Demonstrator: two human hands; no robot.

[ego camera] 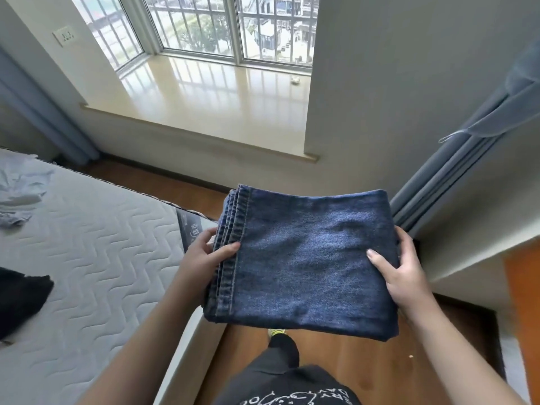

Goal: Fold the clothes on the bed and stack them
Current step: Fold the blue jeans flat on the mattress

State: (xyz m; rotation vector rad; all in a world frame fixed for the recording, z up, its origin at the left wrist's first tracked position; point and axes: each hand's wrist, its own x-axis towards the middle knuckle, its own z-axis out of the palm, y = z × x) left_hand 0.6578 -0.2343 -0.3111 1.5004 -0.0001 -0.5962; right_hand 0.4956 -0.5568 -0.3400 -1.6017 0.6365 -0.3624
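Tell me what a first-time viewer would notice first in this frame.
The folded dark blue jeans dominate the centre, held in the air above the wooden floor by the left hand and right hand at opposite edges. To the left lies the quilted mattress with a black garment and a pale crumpled one on it. Behind is a bright barred window.

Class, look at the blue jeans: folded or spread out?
Folded. The jeans form a compact rectangle, layered hems stacked at one edge, held between left hand and right hand.
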